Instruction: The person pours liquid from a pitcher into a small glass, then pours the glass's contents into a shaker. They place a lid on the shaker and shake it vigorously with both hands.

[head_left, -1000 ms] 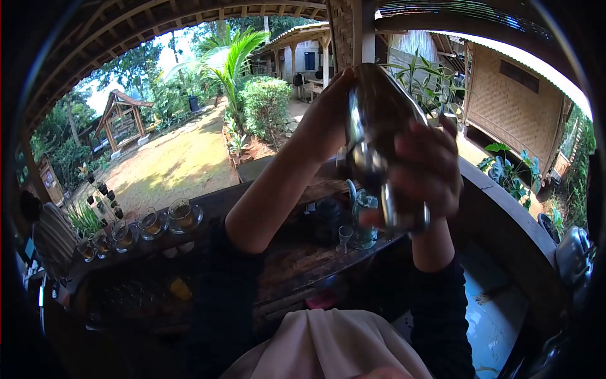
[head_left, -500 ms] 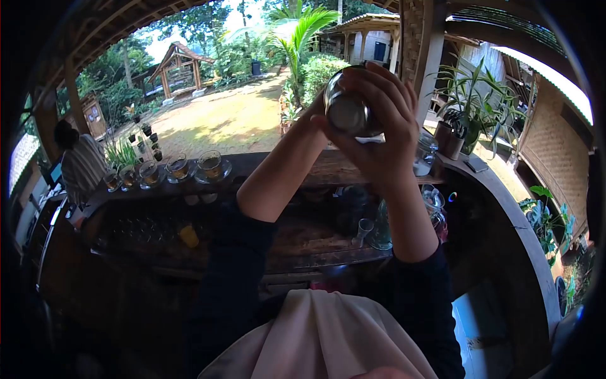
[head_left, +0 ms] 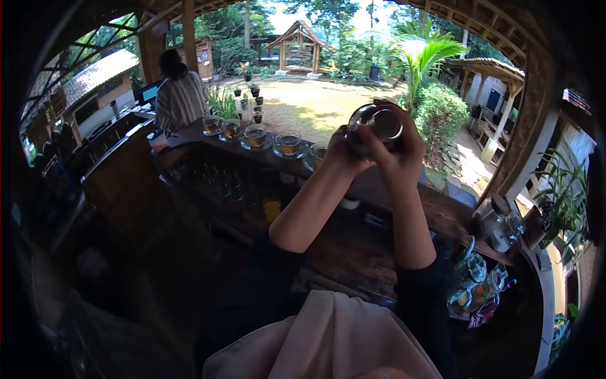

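Both my hands hold a shiny, rounded vessel [head_left: 386, 124] up in front of me, above the wooden counter [head_left: 435, 205]. My left hand [head_left: 349, 153] is wrapped round its left and lower side, its fingers mostly hidden. My right hand [head_left: 404, 148] grips the right side, with fingers bent over it. A round silvery end of the vessel faces me. Left of my hands, glass cups of brown drink [head_left: 288, 144] stand on saucers in a row along the counter; the nearest cup [head_left: 320, 151] is partly behind my left forearm.
At the far left a person in a striped top [head_left: 183, 101] faces away near a monitor [head_left: 149, 95]. A yellow cup [head_left: 272, 210] and several glasses [head_left: 230, 183] sit on the lower shelf. Glass jars [head_left: 495, 221] and a potted plant [head_left: 562, 189] stand at the right.
The view has turned left, so the cups and the person appear farther right. My hands still hold the vessel; the right fingers have shifted over it and its end is turned differently.
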